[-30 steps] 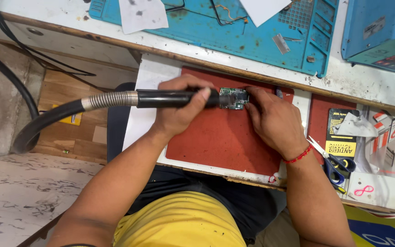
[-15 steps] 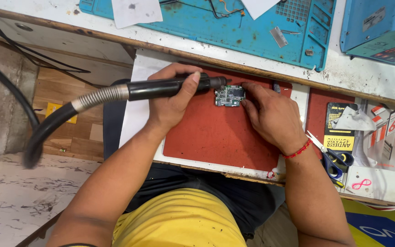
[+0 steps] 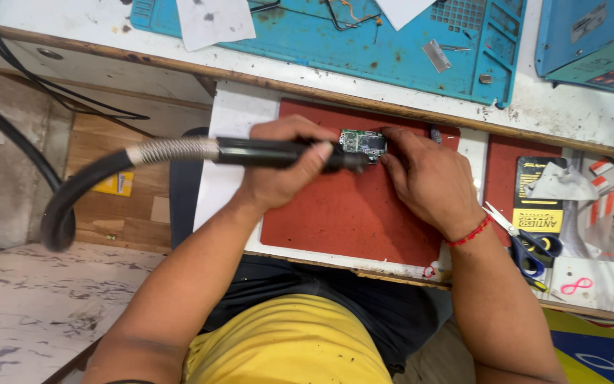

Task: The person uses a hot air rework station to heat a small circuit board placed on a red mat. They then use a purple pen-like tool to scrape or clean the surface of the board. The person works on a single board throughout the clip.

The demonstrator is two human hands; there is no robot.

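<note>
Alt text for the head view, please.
A left hand grips a black hose-fed tool with its tip at a small circuit board, which the right hand steadies on a red mat. Scissors lie at right.

The left hand grips a black wand with a thick hose, its tip at a small circuit board on the red mat. The right hand pins the board — fingertips on its right edge. Scissors lie well right, beside a blue mat's bench.
</note>
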